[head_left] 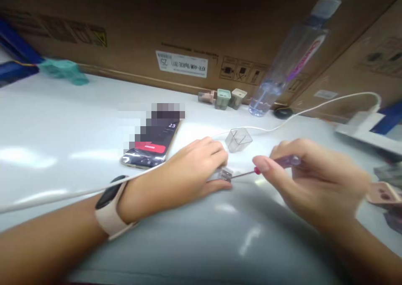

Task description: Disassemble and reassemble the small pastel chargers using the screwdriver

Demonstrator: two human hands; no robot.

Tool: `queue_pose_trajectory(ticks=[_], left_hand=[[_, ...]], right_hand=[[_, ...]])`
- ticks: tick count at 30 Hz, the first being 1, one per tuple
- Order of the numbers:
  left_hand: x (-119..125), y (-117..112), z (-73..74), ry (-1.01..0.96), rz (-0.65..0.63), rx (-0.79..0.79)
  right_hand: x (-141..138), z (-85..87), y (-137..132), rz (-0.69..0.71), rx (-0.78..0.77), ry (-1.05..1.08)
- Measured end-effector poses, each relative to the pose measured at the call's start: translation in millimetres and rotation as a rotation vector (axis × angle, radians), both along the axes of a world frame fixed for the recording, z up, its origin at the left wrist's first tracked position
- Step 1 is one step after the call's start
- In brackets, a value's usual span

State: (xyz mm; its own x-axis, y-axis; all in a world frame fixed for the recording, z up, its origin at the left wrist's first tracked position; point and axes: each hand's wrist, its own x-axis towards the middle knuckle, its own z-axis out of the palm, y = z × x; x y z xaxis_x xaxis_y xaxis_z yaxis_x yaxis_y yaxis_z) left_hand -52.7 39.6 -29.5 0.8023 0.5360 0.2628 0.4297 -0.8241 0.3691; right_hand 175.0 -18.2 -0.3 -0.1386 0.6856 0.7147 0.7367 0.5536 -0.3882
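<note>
My left hand (197, 163) pinches a small metal cable connector (222, 174) against the white table top, partly hiding it. My right hand (310, 180) grips a thin precision screwdriver (270, 169) with a translucent purple handle, and its steel tip reaches the connector. A white cable (317, 107) crosses behind the hands and over my left wrist. A clear plastic cube-shaped case (238, 139) stands just beyond my left fingers. A smartphone (150, 147) lies to the left, partly pixelated. A pale smartwatch band (109, 203) circles my left wrist.
A large cardboard carton (188, 37) stands along the table's back. In front of it are a plastic water bottle (282, 71) and several small containers (226, 98). A white power strip (361, 128) sits at right, with a pink phone case (381, 193) below it.
</note>
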Motion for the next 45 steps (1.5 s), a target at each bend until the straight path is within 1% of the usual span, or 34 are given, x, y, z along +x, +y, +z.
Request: queue_pose_trajectory(ticks=[8, 13, 16, 19, 21, 24, 27, 30, 34, 36, 40, 45], left_hand=[[-1.6, -0.3, 3.1, -0.016, -0.045, -0.057], [-1.2, 0.2, 1.7, -0.055, -0.072, -0.025], [-1.1, -0.4, 1.4, -0.061, -0.08, -0.011], [-0.9, -2.0, 3.6, -0.049, -0.065, -0.019], [-0.7, -2.7, 5.5, -0.034, -0.07, -0.03], [-0.9, -2.6, 6.4, -0.026, -0.082, -0.04], [-1.2, -1.7, 5.7, -0.023, -0.08, -0.047], [-1.4, -0.7, 5.7, -0.022, -0.095, -0.055], [-1.5, -0.9, 7.0, -0.03, -0.108, -0.048], [-1.6, -1.8, 7.5, -0.031, -0.09, -0.055], [-1.5, -2.8, 7.1, -0.039, -0.047, -0.093], [-1.5, -1.2, 3.4, -0.072, -0.042, -0.077]], right_hand=[[1.6, 3.6, 2.7, 0.146, -0.044, -0.005], [3.5, 1.2, 3.7, 0.191, -0.072, 0.03], [3.1, 1.9, 3.8, 0.236, -0.057, 0.035], [2.0, 3.4, 2.7, 0.211, -0.045, 0.003], [1.7, 4.4, 1.6, 0.192, -0.067, -0.001], [2.8, 5.7, 0.1, 0.22, -0.111, 0.02], [4.6, 5.8, -0.2, 0.236, -0.15, -0.022], [5.2, 5.4, 0.6, 0.189, -0.129, -0.049], [4.5, 6.8, 2.4, 0.216, -0.127, -0.04], [4.6, 8.1, 3.0, 0.217, -0.138, -0.06], [5.1, 9.7, 3.4, 0.237, -0.097, -0.083], [5.2, 6.9, 3.1, 0.205, -0.092, -0.1]])
